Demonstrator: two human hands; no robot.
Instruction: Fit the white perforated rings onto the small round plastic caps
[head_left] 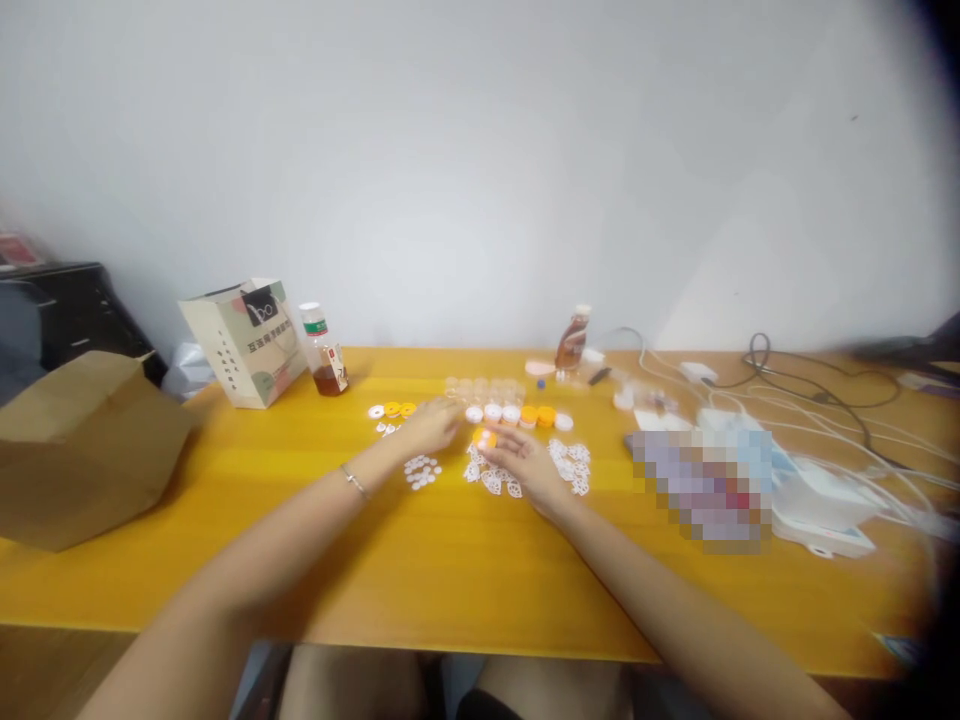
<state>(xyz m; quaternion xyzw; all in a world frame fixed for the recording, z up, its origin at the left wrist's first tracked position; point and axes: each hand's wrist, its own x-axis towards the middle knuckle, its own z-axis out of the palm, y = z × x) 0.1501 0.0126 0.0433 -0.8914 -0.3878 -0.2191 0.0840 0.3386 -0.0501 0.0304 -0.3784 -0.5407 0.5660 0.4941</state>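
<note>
My right hand (527, 465) pinches a small orange-and-white round piece (484, 438) between thumb and fingers, above a pile of white leaf-shaped cutouts (491, 482). To the left, my left hand (433, 426) reaches forward, palm down, near the left end of a row of white and orange round pieces (529, 416). Its fingertips are blurred and partly hidden, so what they hold does not show. Behind that row stand several small clear containers (484, 389). Small white discs (422, 472) lie below my left wrist. More white cutouts (570, 465) spread right of my right hand.
A paper gift bag (251, 345), a brown paper bag (90, 450) and a bottle of brown liquid (326, 355) occupy the left side. Another bottle (574, 340) stands at the back. Tangled cables (832, 415) and a white box (825, 495) lie on the right.
</note>
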